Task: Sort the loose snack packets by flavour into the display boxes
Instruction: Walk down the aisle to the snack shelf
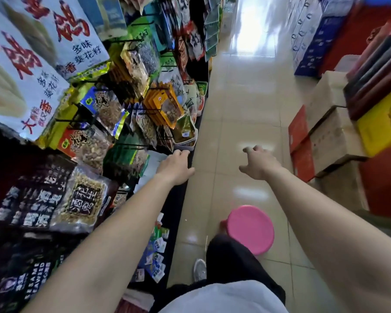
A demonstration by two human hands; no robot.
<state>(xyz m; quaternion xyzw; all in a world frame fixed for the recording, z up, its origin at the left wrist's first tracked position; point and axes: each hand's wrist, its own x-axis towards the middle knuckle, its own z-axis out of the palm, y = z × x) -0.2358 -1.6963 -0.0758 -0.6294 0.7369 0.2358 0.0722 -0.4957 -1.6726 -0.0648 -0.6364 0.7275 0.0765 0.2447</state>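
Note:
My left hand [176,167] reaches out to the edge of the shelf, beside a white display box [152,163]; its fingers curl down at the shelf edge and I cannot tell whether they hold anything. My right hand [256,162] hovers over the aisle floor, fingers spread, holding nothing. Several small loose snack packets [156,256] in blue, green and white lie on the dark lower shelf below my left forearm. A low tray of packets [185,137] sits just beyond my left hand.
Hanging bags of nuts and seeds [131,91] fill the rack on the left. A pink round stool [250,229] stands on the tiled floor by my leg. Stacked cartons and red and yellow boxes [339,123] line the right side of the aisle.

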